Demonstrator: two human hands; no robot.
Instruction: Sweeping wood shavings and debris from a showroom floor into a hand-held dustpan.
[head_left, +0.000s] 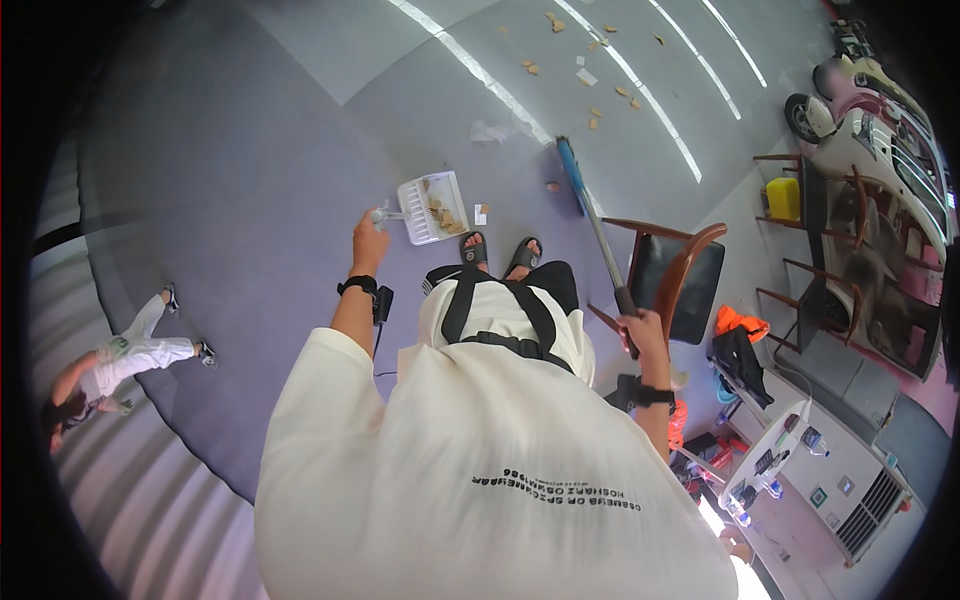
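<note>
We find the left hand [371, 243] gripping the dustpan [413, 212], the right hand [645, 332] the broom [603, 240], slanting forward-left; scraps [532, 69] lie beyond it.

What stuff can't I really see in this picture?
All in the head view:
- What the brown scraps are: too small.
- Part of the grip of the broom: covered by the right hand.
- Part of the handle of the dustpan: covered by the left hand.
- The rest of the white shirt: cut off by the lower edge.

Scraps [441, 213] lie in the dustpan [413, 213], left of the broom [601, 236] and chair [690, 290].
</note>
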